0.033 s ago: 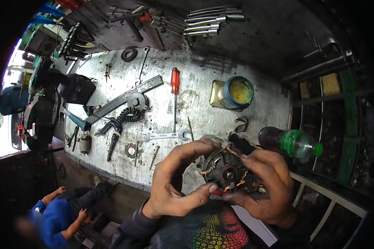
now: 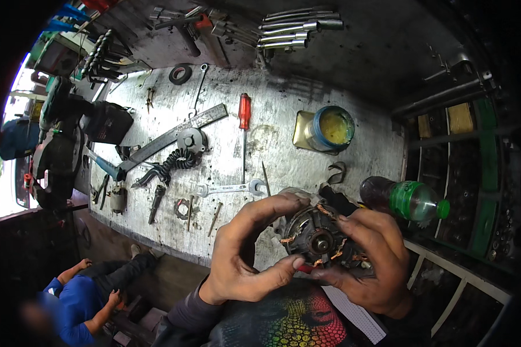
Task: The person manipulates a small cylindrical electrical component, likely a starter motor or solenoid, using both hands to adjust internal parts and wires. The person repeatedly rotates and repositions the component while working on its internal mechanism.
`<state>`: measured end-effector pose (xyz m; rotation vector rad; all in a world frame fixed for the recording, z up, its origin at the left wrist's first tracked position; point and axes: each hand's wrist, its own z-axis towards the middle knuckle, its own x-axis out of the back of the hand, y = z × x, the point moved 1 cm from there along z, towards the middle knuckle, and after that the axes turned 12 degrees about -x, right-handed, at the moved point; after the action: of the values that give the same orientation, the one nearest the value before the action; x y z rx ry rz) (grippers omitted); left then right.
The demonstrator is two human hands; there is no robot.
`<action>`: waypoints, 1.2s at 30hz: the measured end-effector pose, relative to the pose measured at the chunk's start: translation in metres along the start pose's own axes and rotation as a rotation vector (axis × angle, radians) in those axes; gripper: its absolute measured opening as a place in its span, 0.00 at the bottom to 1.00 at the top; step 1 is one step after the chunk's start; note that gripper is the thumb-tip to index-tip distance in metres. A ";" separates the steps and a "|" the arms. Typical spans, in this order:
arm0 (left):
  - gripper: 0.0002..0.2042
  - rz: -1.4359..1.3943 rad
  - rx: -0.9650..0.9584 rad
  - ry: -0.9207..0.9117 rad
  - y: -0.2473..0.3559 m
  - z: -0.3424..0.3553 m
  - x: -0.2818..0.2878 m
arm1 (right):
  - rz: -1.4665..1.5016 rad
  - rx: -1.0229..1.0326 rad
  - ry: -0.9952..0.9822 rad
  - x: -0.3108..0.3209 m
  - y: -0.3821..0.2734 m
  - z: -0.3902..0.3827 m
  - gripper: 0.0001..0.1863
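Both hands grip a round, dark electric motor part at the near edge of the workbench. Braided copper leads stick out around its face, and a shaft end sits in the middle. My left hand curls around its left side, fingers over the top and thumb below. On the right side my right hand closes on it, fingertips at the rim by a copper lead. A small red piece shows between the two thumbs; which hand pinches it, I cannot tell. The underside of the motor part is hidden.
On the workbench lie an open-end wrench, a red-handled screwdriver, a hammer and a metal bar. A tub of yellow grease stands farther back. Right lies a green-capped bottle. A person in blue is lower left.
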<state>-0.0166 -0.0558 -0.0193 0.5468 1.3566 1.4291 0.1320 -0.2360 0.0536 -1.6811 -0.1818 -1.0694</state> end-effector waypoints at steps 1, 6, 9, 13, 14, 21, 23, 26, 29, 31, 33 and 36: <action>0.34 0.003 -0.012 0.011 -0.001 0.000 0.001 | 0.059 -0.021 -0.004 0.000 0.000 0.000 0.41; 0.36 0.099 -0.082 -0.126 -0.013 0.007 0.014 | 0.010 -0.084 -0.020 0.000 0.003 0.000 0.41; 0.40 0.179 -0.135 -0.227 -0.024 0.009 0.019 | -0.084 -0.053 -0.015 0.003 -0.005 0.003 0.45; 0.43 0.152 -0.170 -0.262 -0.037 0.011 0.022 | -0.206 -0.154 -0.080 0.011 -0.037 0.016 0.55; 0.43 0.133 -0.183 -0.261 -0.041 0.011 0.022 | -0.254 -0.173 -0.128 0.014 -0.046 0.021 0.53; 0.45 0.048 -0.328 -0.203 -0.061 0.012 0.018 | -0.631 -0.102 -0.369 0.019 -0.074 0.047 0.50; 0.46 0.027 -0.335 -0.170 -0.064 0.012 0.016 | -0.661 -0.054 -0.367 0.019 -0.071 0.050 0.50; 0.46 0.000 -0.339 -0.142 -0.065 0.012 0.014 | -0.657 -0.056 -0.404 0.021 -0.068 0.050 0.50; 0.45 0.016 -0.360 -0.136 -0.064 0.014 0.013 | -0.668 -0.105 -0.398 0.023 -0.069 0.045 0.51; 0.45 0.042 -0.369 -0.141 -0.063 0.013 0.011 | -0.662 -0.109 -0.396 0.023 -0.067 0.045 0.51; 0.45 0.081 -0.382 -0.131 -0.063 0.012 0.010 | -0.644 -0.087 -0.413 0.024 -0.062 0.047 0.51; 0.46 0.135 -0.415 -0.106 -0.066 0.009 0.009 | -0.596 0.038 -0.391 0.024 -0.052 0.049 0.52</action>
<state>0.0121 -0.0564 -0.0796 0.4378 0.9169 1.7094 0.1417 -0.1828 0.1064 -1.8346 -0.9982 -1.1333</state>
